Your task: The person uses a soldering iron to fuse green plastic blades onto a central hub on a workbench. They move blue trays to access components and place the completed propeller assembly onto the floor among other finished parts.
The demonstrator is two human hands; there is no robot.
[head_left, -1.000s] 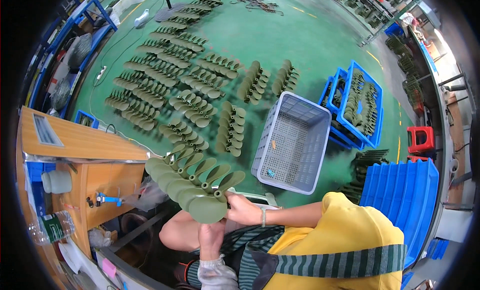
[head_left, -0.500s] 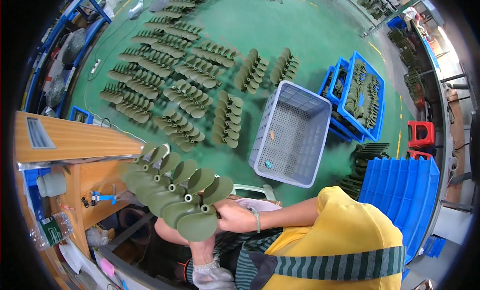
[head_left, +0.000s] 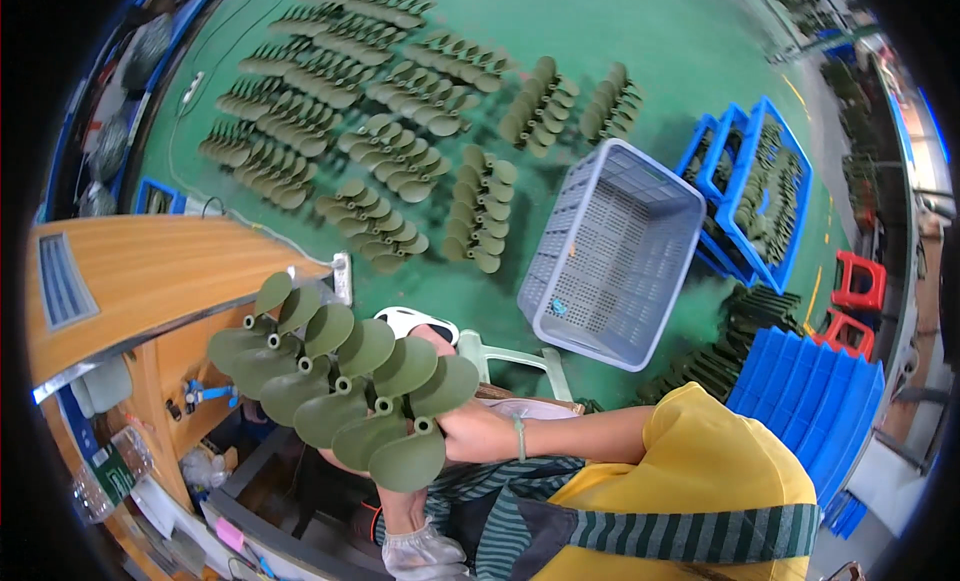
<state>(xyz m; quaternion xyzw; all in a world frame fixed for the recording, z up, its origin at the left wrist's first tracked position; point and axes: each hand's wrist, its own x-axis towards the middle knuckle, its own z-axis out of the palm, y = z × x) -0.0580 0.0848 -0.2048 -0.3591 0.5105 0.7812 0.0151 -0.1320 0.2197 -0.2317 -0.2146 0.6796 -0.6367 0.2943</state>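
A row of olive-green two-bladed propellers (head_left: 330, 421), with small round holes in the hubs, is held up in front of me. My right hand (head_left: 478, 433) grips its near right end; a pale bracelet circles that wrist. From below, my left hand (head_left: 402, 503) comes up under the same row and bears it, with its fingers mostly hidden behind the blades. A clear plastic sleeve cover is on the left forearm. The row's far end hangs beside the wooden desk.
Many similar propeller rows (head_left: 390, 156) lie on the green floor ahead. A grey perforated crate (head_left: 540, 271) stands right of them, with blue crates (head_left: 738, 216) of green parts beyond. The wooden desk (head_left: 170, 271) is at left. Stacked blue bins (head_left: 800, 381) and red stools (head_left: 860, 281) are at right.
The view has shifted, so the floor items sit farther right. The propeller row has swung lower and left in view, its far end out beside the desk. Both hands stay on it.
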